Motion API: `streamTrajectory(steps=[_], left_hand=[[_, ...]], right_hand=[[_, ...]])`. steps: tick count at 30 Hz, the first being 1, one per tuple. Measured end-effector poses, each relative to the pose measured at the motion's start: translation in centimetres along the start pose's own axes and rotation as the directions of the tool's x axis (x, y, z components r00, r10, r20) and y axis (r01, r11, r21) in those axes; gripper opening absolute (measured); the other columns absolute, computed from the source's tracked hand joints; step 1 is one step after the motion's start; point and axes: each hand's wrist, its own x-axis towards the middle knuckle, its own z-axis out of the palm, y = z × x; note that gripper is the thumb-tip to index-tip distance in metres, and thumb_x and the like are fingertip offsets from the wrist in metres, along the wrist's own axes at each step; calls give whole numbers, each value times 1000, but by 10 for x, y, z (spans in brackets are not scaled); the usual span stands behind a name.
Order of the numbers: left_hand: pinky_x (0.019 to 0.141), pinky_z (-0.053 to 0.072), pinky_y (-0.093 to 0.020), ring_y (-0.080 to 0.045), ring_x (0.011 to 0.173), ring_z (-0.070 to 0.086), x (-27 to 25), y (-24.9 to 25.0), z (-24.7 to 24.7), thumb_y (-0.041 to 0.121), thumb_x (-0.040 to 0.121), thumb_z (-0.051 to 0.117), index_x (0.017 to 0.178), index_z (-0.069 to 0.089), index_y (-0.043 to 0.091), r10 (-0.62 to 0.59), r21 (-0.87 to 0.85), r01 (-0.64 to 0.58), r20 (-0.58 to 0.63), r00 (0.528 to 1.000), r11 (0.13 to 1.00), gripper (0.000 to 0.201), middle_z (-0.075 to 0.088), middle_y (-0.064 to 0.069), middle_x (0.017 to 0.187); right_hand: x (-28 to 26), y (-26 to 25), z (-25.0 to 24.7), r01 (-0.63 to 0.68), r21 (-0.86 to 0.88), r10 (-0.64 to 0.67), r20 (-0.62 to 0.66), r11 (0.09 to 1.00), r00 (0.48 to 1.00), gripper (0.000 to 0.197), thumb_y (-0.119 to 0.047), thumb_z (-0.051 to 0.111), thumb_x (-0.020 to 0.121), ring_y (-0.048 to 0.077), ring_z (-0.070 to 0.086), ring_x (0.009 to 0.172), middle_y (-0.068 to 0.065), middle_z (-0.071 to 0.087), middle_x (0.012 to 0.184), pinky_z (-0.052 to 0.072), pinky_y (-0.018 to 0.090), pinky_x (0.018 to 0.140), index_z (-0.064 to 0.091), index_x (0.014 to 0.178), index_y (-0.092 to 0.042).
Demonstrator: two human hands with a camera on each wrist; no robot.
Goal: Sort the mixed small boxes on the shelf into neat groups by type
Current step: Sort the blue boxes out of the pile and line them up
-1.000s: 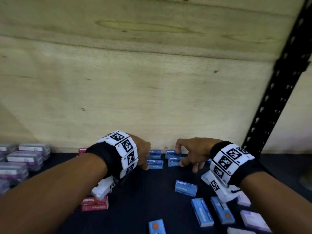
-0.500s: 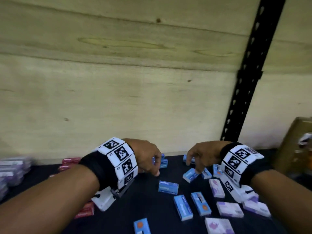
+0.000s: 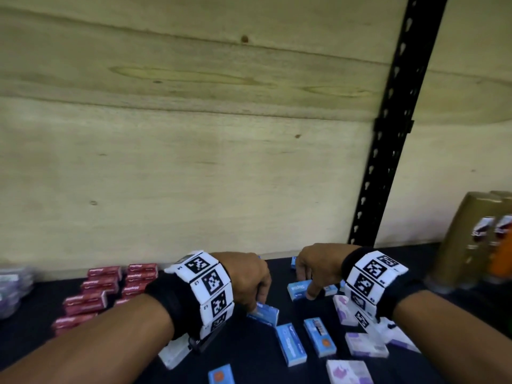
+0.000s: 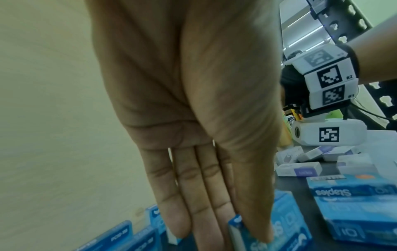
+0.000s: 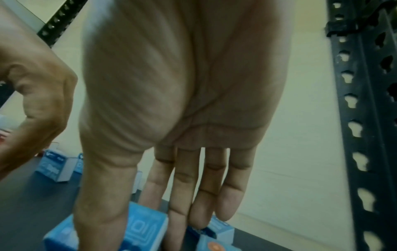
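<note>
Small staple boxes lie on a dark shelf [image 3: 277,364]. My left hand [image 3: 257,300] [image 4: 225,234] reaches down and pinches a blue box [image 3: 267,314] [image 4: 285,225], thumb on its face and fingers behind; the box stands tilted on one edge. To its right, my right hand [image 3: 306,284] [image 5: 150,217] pinches a second blue box [image 3: 296,290] [image 5: 148,225] the same way. Several loose blue boxes [image 3: 291,345] lie in front of the hands. Red boxes [image 3: 110,284] are grouped at the left, and white-purple boxes [image 3: 365,345] are scattered at the right.
A plywood back wall [image 3: 194,162] closes the shelf. More blue boxes [image 4: 120,237] stand along it. A black perforated upright [image 3: 388,134] rises behind my right hand. Tall packaged goods [image 3: 476,236] stand at the far right. A purple stack [image 3: 11,284] sits at the far left.
Both hands have left the back row and come down on loose blue boxes nearer me. The box under my left hand lay flat before and now tilts up. The view swung right.
</note>
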Motion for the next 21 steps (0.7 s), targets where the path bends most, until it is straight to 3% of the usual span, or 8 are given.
streamTrajectory(steps=[3, 6, 8, 11, 14, 16, 18, 21], left_hand=[[74, 46, -25, -11, 80, 55, -5, -8, 1, 16, 87, 69, 110, 67, 15, -54, 23, 54, 10, 998, 998, 23, 58, 11, 79], [74, 44, -25, -12, 84, 53, -13, -16, 4, 18, 89, 66, 119, 62, 20, -99, 64, 98, 14, 995, 993, 31, 55, 11, 86], [72, 40, -24, -11, 84, 50, -19, -18, 4, 17, 90, 63, 128, 55, 22, -102, 77, 98, 40, 994, 992, 40, 52, 13, 84], [73, 38, -22, -8, 85, 48, -23, -19, 1, 16, 90, 66, 139, 48, 22, -69, 78, 63, 84, 994, 995, 53, 62, 4, 108], [74, 38, -21, -11, 88, 53, -20, -16, 2, 18, 89, 67, 142, 45, 25, -17, 47, 13, 78, 997, 999, 58, 63, 1, 122], [74, 37, -21, -16, 96, 56, -17, -13, 1, 13, 90, 66, 143, 45, 25, 16, 56, -21, 94, 995, 998, 59, 63, -3, 123], [73, 36, -20, -14, 93, 54, -17, -10, -2, 5, 90, 63, 142, 48, 23, 36, 76, -43, 92, 995, 996, 57, 62, -5, 122], [75, 39, -22, -13, 91, 51, -22, -11, -6, 0, 90, 56, 140, 50, 26, 18, 88, -22, 46, 999, 996, 57, 57, 1, 112]], right_hand=[[4, -6, 1, 23, 6, -23, -19, 1000, 1000, 38, -30, 85, 75, 16, 56, 83, -6, 60, 96, 41, 25, 60, 59, 102, -22], [9, -14, 1, 44, 45, -44, 6, 998, 999, 37, -28, 84, 76, 14, 54, 76, -7, 60, 88, 43, 26, 62, 58, 102, -22], [11, -20, -1, 61, 101, -66, 50, 993, 997, 34, -26, 81, 79, 17, 59, 72, 2, 68, 90, 49, 28, 67, 60, 105, -20], [12, -27, -9, 72, 149, -81, 56, 986, 995, 25, -18, 78, 82, 17, 63, 65, 5, 71, 84, 53, 25, 64, 62, 101, -19], [13, -31, -20, 60, 73, -60, -4, 996, 998, 18, -12, 77, 81, 11, 59, 56, 1, 67, 76, 46, 19, 53, 64, 91, -19], [13, -34, -24, 44, 33, -44, -25, 998, 999, 20, -13, 78, 80, 13, 59, 64, 0, 66, 82, 42, 20, 54, 66, 95, -18], [13, -36, -23, 30, 8, -30, -56, 1000, 998, 26, -13, 79, 79, 15, 59, 77, -2, 65, 88, 43, 22, 63, 69, 103, -17], [15, -37, -20, 49, 27, -47, -83, 998, 995, 20, -15, 78, 78, 12, 57, 73, -10, 61, 76, 43, 23, 64, 71, 97, -20]])
